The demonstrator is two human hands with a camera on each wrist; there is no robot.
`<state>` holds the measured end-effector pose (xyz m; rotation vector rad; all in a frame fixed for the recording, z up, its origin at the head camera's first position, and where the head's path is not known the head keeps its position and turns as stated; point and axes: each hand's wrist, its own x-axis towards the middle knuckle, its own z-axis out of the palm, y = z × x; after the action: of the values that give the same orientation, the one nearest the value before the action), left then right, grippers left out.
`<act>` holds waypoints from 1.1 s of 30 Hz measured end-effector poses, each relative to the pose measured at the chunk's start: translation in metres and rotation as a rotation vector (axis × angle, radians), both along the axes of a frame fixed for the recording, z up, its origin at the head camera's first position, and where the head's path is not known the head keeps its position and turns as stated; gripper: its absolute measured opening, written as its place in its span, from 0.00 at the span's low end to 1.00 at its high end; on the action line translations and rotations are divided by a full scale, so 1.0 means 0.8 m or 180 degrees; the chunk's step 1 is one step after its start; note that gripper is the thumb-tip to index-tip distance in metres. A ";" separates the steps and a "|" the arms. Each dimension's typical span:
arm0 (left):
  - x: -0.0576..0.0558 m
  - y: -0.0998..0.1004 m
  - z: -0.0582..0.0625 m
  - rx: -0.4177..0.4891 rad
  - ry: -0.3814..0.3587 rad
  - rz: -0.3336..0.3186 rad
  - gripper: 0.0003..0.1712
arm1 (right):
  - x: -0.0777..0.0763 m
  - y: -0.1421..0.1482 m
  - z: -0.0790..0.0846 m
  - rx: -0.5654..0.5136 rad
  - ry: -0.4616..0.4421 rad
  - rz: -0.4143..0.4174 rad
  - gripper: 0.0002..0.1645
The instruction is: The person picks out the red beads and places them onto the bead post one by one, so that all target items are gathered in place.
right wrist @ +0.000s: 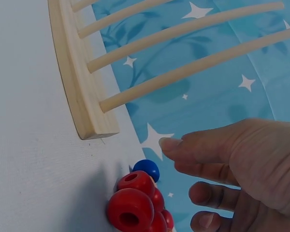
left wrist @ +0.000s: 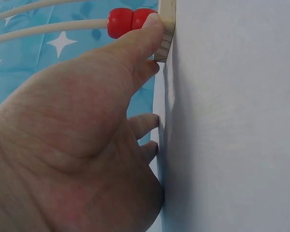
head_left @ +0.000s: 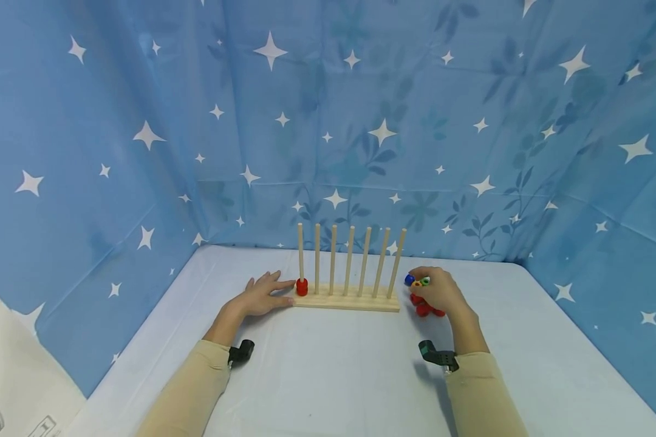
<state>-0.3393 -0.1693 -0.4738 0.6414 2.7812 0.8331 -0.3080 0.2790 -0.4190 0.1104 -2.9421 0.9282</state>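
A wooden rack of upright pegs (head_left: 347,301) stands on the table, with red beads (head_left: 302,287) stacked on its leftmost peg. My left hand (head_left: 259,295) rests at the rack's left end, thumb and index finger touching the base and the other fingers spread straight on the table. In the left wrist view, the thumb tip (left wrist: 153,20) lies against the base beside the red beads (left wrist: 130,21). Over a small pile of loose beads right of the rack hovers my right hand (head_left: 439,289), thumb and fingers slightly bent, nothing visible between them. Red beads (right wrist: 130,210) and a blue bead (right wrist: 146,169) lie below it.
Yellow and green beads (head_left: 425,281) show partly behind the right hand's fingers. A white cloth (head_left: 333,364) covers the table. Blue star-patterned curtains (head_left: 328,121) hang at the back and both sides. Each wrist wears a small black camera (head_left: 242,352).
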 end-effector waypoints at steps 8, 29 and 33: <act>-0.002 -0.001 0.001 0.0021 0.0009 0.0032 0.37 | -0.002 -0.001 -0.007 0.0137 -0.0045 0.0001 0.24; 0.001 0.001 0.004 0.0011 -0.0002 0.0044 0.37 | 0.000 0.000 -0.020 0.0431 -0.0095 0.0089 0.22; 0.004 0.001 0.004 0.0028 -0.0009 0.0043 0.37 | 0.000 -0.003 -0.021 0.0438 -0.0114 0.0063 0.20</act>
<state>-0.3358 -0.1686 -0.4710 0.6230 2.7839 0.8488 -0.3083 0.2767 -0.4362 0.1301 -3.0413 0.7367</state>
